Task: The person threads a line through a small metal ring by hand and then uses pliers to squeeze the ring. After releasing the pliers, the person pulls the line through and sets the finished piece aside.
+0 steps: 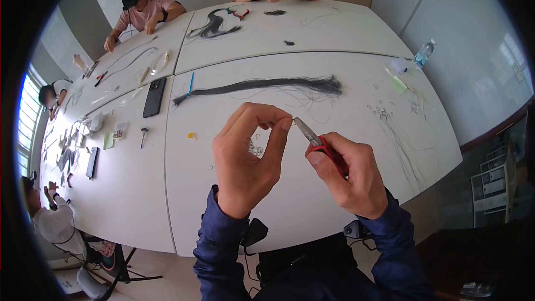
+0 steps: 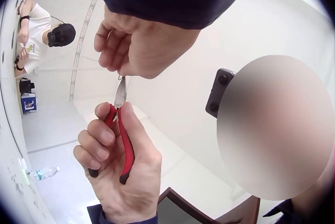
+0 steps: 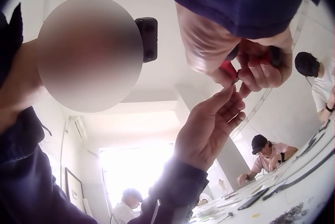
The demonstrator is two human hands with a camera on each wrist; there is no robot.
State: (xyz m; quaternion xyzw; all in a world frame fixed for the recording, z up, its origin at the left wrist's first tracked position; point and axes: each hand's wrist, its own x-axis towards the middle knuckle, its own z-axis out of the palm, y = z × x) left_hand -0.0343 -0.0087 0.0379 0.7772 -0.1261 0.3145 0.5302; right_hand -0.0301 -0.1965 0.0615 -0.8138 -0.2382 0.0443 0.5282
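Note:
My right hand [image 1: 352, 174] grips red-handled needle-nose pliers [image 1: 306, 132], their metal jaws pointing up toward my left hand [image 1: 245, 159]. Thumb and index finger of the left hand pinch a small curved metal piece [image 2: 121, 77], which meets the tip of the pliers. A thin strand [image 2: 92, 59] sticks out beside the left fingers in the left wrist view. Both hands are raised over the white table [image 1: 223, 217]. Partly hidden behind the left hand lies a small pile of curved metal pieces [image 1: 256, 149]. In the right wrist view the hands hide most of the pliers.
A long bundle of dark strands [image 1: 262, 85] lies across the table beyond my hands. Loose strands with small hook-like ends [image 1: 393, 134] spread on the right, near a water bottle [image 1: 424, 54]. Left stand a black phone [image 1: 154, 98] and a yellow bit [image 1: 191, 135]. Several people sit around.

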